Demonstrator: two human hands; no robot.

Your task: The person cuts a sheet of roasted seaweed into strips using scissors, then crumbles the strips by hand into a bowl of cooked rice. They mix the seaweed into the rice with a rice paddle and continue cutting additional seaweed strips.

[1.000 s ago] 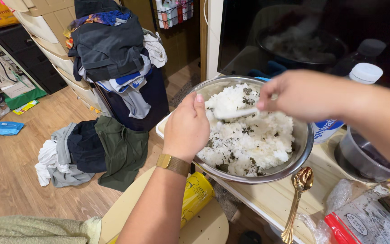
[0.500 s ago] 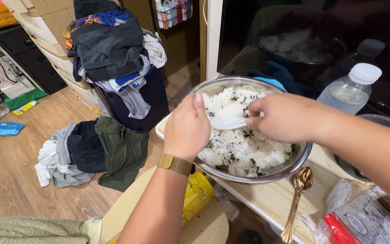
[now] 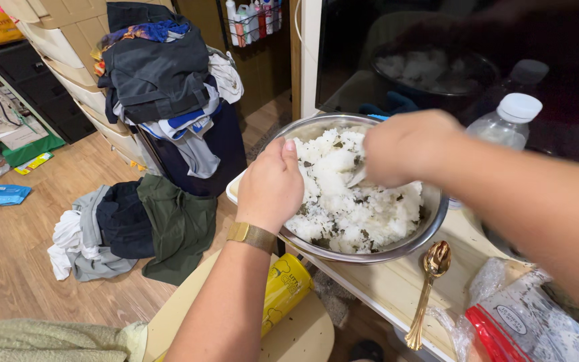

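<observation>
Head view: right hand closed on white paddle, blade angling down-left into rice. Left hand clamps near rim of steel bowl, directly beside.

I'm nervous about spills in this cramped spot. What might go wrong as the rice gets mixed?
The steel bowl sits near the table edge, steadied only by the left hand; a hard push from the right hand might tip it toward the clothes on the floor. The rice is heaped, so grains may spill. An elbow might knock the water bottle.
</observation>
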